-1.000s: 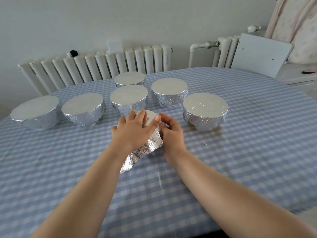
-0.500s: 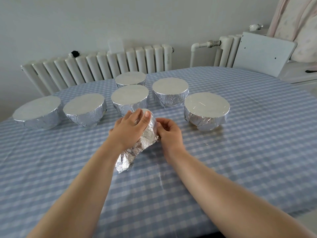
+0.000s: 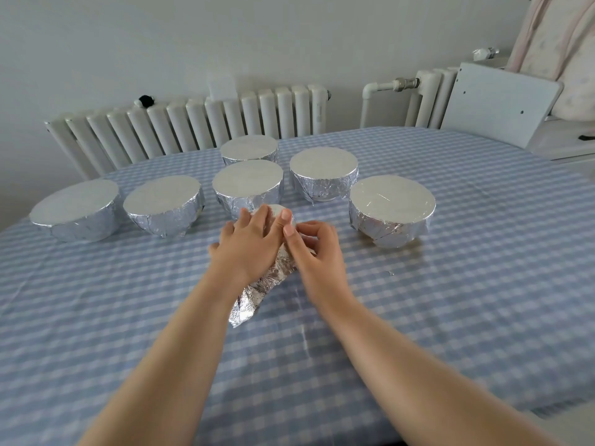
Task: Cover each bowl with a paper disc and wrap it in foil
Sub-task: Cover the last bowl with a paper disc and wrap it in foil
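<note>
Small bowl (image 3: pixel 279 211) — mid-table, just in front of the middle wrapped bowl (image 3: pixel 247 185), tilted, part-covered in foil (image 3: pixel 257 292) that trails toward the person. Left hand (image 3: pixel 249 244) cups its top; right hand (image 3: pixel 317 247) pinches foil at its side. Six wrapped bowls stand behind on the checked table (image 3: pixel 450 284).

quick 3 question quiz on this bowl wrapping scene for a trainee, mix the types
1. How many finished foil-wrapped bowls stand on the table, apart from the one in the hands?
2. True or false: a loose foil tail sticks out toward the person from the bowl being wrapped.
3. The left hand is: A) flat on the tablecloth B) over the bowl being wrapped C) on the radiator

Key: 1. six 2. true 3. B
</note>
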The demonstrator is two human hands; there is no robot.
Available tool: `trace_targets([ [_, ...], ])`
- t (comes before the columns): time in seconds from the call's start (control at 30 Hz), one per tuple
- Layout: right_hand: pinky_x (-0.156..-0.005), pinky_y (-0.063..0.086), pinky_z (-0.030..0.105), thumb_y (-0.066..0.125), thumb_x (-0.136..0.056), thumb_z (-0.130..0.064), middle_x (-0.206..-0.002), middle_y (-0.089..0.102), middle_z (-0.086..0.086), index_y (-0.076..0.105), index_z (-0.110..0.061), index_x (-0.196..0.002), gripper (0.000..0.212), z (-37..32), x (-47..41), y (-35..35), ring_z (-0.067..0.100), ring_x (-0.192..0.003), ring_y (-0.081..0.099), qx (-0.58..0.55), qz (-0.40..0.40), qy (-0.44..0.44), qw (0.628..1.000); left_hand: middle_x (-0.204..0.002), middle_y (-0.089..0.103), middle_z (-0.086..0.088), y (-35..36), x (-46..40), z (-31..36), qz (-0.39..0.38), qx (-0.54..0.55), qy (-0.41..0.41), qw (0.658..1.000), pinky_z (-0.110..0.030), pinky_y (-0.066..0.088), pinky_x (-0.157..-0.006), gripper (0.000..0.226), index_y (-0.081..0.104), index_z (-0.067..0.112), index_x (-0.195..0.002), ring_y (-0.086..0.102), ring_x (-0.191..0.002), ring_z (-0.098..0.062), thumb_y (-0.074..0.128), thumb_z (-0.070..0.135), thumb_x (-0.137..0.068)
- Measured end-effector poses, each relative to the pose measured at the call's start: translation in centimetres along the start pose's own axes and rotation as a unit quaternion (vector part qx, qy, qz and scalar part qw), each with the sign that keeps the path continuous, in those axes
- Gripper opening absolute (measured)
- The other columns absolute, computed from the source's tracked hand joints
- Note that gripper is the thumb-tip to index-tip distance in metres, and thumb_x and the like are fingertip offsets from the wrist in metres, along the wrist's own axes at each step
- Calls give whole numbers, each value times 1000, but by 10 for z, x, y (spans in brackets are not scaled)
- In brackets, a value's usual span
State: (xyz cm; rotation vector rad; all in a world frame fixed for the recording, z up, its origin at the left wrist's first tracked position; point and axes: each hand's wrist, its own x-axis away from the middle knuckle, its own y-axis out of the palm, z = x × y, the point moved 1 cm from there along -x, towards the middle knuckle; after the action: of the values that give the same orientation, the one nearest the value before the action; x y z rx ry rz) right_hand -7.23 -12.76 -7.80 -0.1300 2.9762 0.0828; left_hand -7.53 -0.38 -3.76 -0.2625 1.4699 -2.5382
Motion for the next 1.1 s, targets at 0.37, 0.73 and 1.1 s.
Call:
trace_targets([
  [0.37,-84,31,21,36,-105,-28,-105,49,-1,50,-22,-92,20,5,6,-6,10,-100,43,133,28,33,990,-166,-4,-9,18,6,29,0,-133,-40,990,-64,1,-114,72,9,30,-158,-6,-152,-27,8,66,-96],
  [0.73,-65,36,25,32,-106,-30,-87,56,0,45,-22,-87,25,12,3,-10,13,-75,49,105,68,74,989,-165,5,-11,6,3,18,-28,-245,57,967,-57,13,-115,82,14,32,-156,5,-151,-29,2,76,-88],
  [1.1,-55,31,18,34,-106,-33,-83,57,1,46,-16,-80,32,11,3,-8,10,-68,48,132,102,85,982,-164,11,-16,12,8,0,33,-204,128,970,-42,4,-121,111,26,28,-153,4,-152,-27,-17,80,-66],
])
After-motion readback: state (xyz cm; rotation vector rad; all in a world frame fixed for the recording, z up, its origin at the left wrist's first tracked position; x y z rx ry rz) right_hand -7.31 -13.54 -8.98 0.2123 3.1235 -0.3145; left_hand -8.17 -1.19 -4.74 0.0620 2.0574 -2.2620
